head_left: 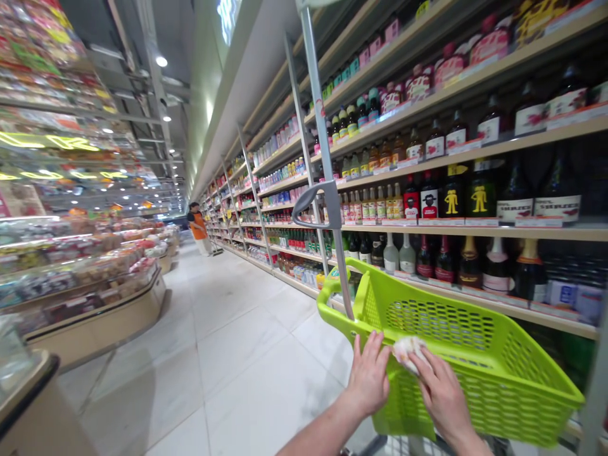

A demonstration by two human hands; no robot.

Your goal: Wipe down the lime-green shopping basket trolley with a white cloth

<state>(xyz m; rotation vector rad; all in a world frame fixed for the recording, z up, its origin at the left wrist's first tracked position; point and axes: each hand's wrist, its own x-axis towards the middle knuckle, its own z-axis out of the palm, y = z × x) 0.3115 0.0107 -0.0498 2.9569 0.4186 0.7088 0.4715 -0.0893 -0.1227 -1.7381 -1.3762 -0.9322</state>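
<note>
Left hand (369,373) and right hand (441,399) pinch white packet (408,353) above green basket (441,316)

We've got a long supermarket aisle here, white tile floor (228,354) running between tall wooden shelves (475,227) of bottles (479,190) and stocked display counters (95,335), round spotlights (161,61) dotting the dark ceiling (178,63).
</note>
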